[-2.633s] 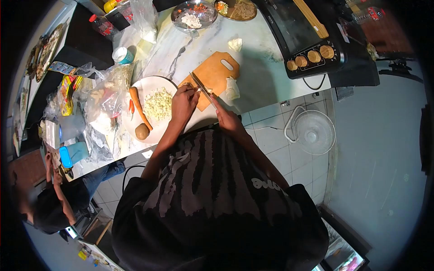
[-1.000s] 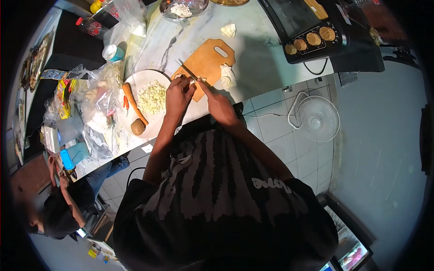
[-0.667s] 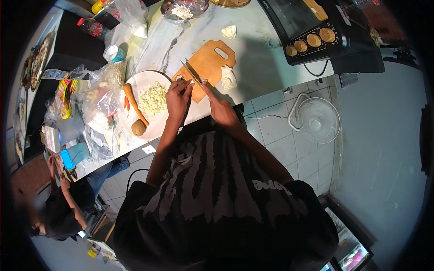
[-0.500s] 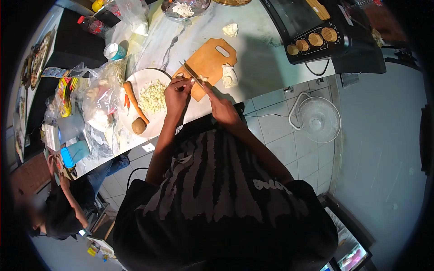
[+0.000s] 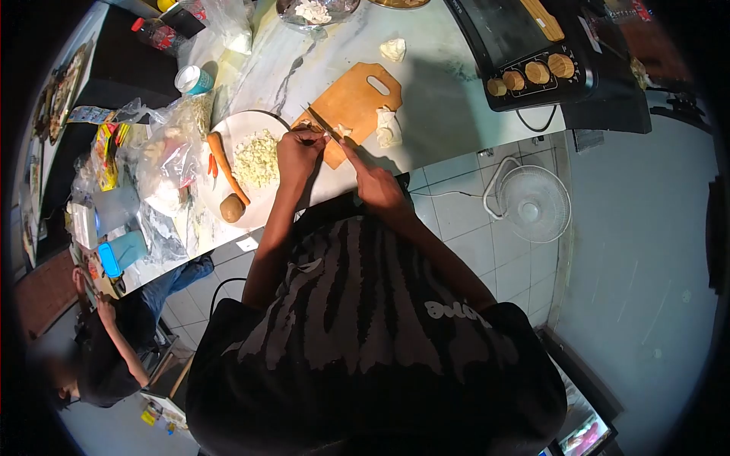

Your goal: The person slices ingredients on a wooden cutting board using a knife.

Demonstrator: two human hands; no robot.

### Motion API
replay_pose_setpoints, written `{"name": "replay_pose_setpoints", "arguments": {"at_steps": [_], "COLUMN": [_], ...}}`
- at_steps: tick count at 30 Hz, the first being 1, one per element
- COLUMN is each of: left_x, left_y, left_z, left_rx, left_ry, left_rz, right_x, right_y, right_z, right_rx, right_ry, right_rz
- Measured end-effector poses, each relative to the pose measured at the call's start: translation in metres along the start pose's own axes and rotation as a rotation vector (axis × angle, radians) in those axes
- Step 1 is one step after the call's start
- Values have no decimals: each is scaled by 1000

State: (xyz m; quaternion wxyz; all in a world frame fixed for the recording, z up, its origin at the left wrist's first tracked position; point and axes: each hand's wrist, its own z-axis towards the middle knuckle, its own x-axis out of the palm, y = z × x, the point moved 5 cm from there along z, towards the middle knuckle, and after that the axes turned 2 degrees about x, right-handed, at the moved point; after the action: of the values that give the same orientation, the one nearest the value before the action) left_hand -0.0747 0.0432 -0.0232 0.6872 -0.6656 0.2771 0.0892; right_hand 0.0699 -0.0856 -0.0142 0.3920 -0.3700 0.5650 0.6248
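My right hand grips a knife, its blade slanting up and left over the wooden cutting board. Against the blade, at the board's lower left, my left hand pinches a small pale piece that is mostly hidden by the fingers. Small pale bits lie beside the knife. A crumpled white item rests on the board's right edge. Left of my left hand, a round plate carries chopped pale pieces, a carrot, red chilies and a brown round item.
Plastic bags, a white-and-blue tub and a blue-lidded container stand at left. A metal tray is at the back, a black appliance at right. Another person is at lower left. A fan stands below.
The view has shifted slightly. Both hands stay at the board, with small movements of the left fingers and knife. The other person's hands have moved a little.
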Motion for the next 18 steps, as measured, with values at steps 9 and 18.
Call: {"name": "replay_pose_setpoints", "arguments": {"at_steps": [9, 18], "left_x": [1, 6], "left_y": [-14, -10], "left_z": [-11, -17], "left_rx": [57, 125], "left_ry": [-58, -159], "left_rz": [53, 29], "right_x": [7, 8], "right_y": [-4, -3], "right_z": [-1, 0], "right_rx": [-75, 14], "right_ry": [-89, -95], "right_rz": [-1, 131]}}
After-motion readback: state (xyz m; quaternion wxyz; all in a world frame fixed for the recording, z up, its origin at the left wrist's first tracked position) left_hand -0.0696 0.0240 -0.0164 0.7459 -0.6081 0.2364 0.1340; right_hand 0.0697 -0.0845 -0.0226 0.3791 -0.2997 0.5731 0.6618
